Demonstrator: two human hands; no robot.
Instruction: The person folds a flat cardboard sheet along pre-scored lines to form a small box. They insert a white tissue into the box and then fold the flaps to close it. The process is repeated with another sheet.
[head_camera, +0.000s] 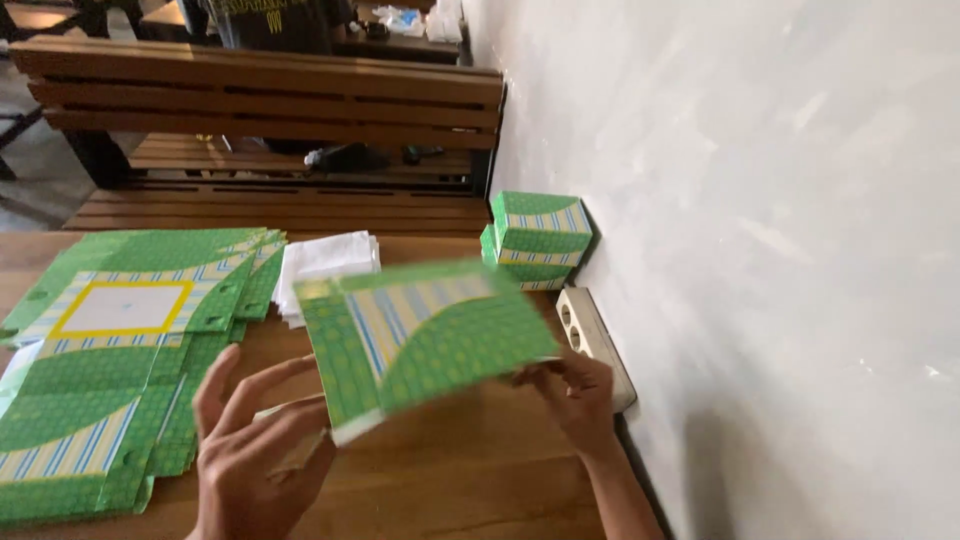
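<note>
A green box taking shape at a wooden table by a white wall.

The wooden table (460, 480) is running along the white wall (780, 250), a slatted bench (270, 100) at twelve o'clock. A stack of flat green cartons (120, 370) is lying at nine o'clock, two finished boxes (537, 238) at one. The half-folded box (425, 335) is hovering between both hands: the right hand (575, 392) is pinching its corner, the left hand (255, 445) is spreading open-fingered under its lower edge.

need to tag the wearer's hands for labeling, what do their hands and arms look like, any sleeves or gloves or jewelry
Both are bare. The left hand has no glove, ring or watch that shows, and only the hand and wrist are in view. The right hand is also ungloved, and its forearm is uncovered to the frame edge, so no sleeve shows. No bracelets, bands or markings can be seen on either.
</note>
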